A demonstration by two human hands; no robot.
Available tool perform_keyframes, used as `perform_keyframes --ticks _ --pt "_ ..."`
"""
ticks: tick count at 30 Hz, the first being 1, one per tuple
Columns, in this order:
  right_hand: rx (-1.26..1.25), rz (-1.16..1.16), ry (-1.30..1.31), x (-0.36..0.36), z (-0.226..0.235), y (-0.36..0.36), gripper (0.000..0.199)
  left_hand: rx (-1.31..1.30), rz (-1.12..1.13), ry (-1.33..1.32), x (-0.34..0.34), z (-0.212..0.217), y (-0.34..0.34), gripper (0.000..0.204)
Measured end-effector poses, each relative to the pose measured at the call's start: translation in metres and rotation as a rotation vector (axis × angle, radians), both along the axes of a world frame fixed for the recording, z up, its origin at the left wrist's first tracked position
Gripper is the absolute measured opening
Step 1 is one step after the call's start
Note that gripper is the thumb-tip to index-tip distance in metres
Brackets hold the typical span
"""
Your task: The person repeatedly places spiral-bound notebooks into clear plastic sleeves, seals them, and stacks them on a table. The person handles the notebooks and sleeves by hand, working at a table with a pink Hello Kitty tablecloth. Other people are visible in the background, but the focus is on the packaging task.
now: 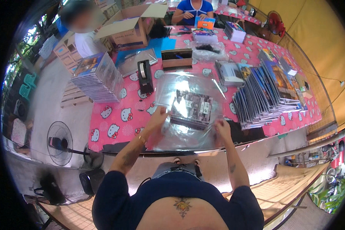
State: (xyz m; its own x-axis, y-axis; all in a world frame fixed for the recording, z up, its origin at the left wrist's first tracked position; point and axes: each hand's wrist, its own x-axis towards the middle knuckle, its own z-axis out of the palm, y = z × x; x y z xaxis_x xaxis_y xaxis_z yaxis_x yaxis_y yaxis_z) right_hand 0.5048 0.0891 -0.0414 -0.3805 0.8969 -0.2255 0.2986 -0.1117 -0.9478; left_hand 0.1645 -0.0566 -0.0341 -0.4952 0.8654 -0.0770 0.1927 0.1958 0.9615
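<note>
A stack of spiral notebooks with dark, grey-patterned covers lies at the table's near side, within shiny transparent plastic wrap. Whether the plastic is a sheet or a bag I cannot make out. At the stack's left, my left hand pinches the plastic. My right hand is closed on the plastic beside the stack's lower right corner. Beyond the plastic stand a black tape dispenser and a dark open box.
Leaning notebooks crowd the right side. A tall wrapped stack stands left, near an open carton. The pink patterned tablecloth covers the table. A fan stands left. A co-worker in blue handles booklets across the table; another person is at the left.
</note>
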Motion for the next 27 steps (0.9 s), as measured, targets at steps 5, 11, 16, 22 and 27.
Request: perform_keyframes --ticks 5,11,16,22,27 --pt "0.692 0.698 -0.141 0.010 0.020 -0.074 0.021 -0.012 -0.754 0.732 -0.004 0.017 -0.091 0.021" --pt "0.596 0.531 -0.318 -0.004 0.029 -0.083 0.015 -0.011 -0.650 0.646 0.002 0.019 -0.083 0.013" --pt "0.659 0.655 -0.413 0.004 0.031 -0.078 0.021 0.001 -0.618 0.703 0.004 0.016 -0.091 0.020" --pt "0.671 0.632 -0.421 -0.006 0.065 -0.085 0.032 -0.053 -0.654 0.752 0.016 0.038 -0.082 0.024" --pt "0.687 0.719 -0.480 0.016 0.071 -0.067 0.027 -0.084 -0.602 0.619 -0.014 0.036 -0.081 0.022"
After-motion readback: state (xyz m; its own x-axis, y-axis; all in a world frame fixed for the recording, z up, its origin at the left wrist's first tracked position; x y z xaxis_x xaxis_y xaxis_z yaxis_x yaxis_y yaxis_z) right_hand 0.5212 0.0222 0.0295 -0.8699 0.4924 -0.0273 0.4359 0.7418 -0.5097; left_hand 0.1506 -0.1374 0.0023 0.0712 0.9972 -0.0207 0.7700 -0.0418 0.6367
